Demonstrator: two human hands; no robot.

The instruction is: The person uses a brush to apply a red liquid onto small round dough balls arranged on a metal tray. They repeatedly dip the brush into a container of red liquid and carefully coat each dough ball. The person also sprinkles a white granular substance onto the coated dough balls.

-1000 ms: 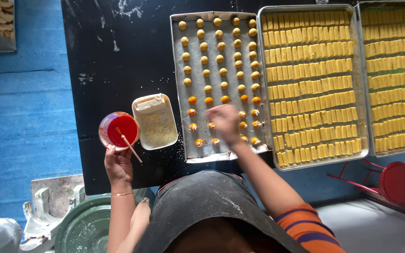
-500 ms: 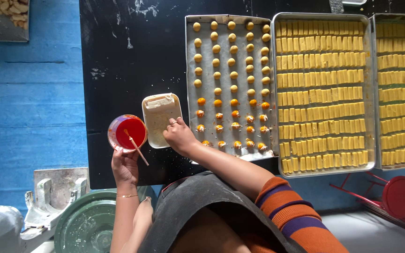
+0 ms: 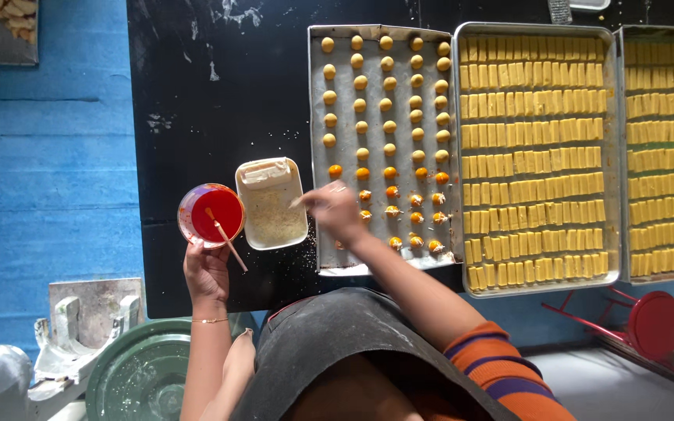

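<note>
- We hold a small round red plastic bowl (image 3: 211,214) in our left hand (image 3: 207,273), fingers cupped under its near rim, at the near edge of the black tabletop (image 3: 220,93).
- A thin brush with a pale wooden handle (image 3: 222,236) leans in that bowl, its handle slanting out over the rim toward our left hand.
- Just to the right of the bowl sits a cream rectangular plastic tub of pale crumbs (image 3: 270,203), touching or nearly touching the bowl's side.
- Our right hand (image 3: 335,212) hovers over the left edge of a grey metal baking tray (image 3: 317,164), between the tub and the rows of dough balls. Its fingertips look drawn together, as if pinching something small; we cannot tell what, since the hand is blurred.
- On that tray lie small round dough balls (image 3: 388,105) in rows: those in the far rows are pale yellow, those nearer to us are a deeper glazed orange (image 3: 391,192), some topped with pale crumbs.
- Loose crumbs are scattered on the tabletop near the tray's near left corner.
- To the right stands a second metal tray packed with yellow rectangular pastry sticks (image 3: 536,156) in tight columns, and a third such tray (image 3: 668,148) lies beside it at the right edge of the view.
- Below the table, a red round stool (image 3: 655,323) stands on the floor at our right, and a green round lidded drum (image 3: 146,374) at our left.
</note>
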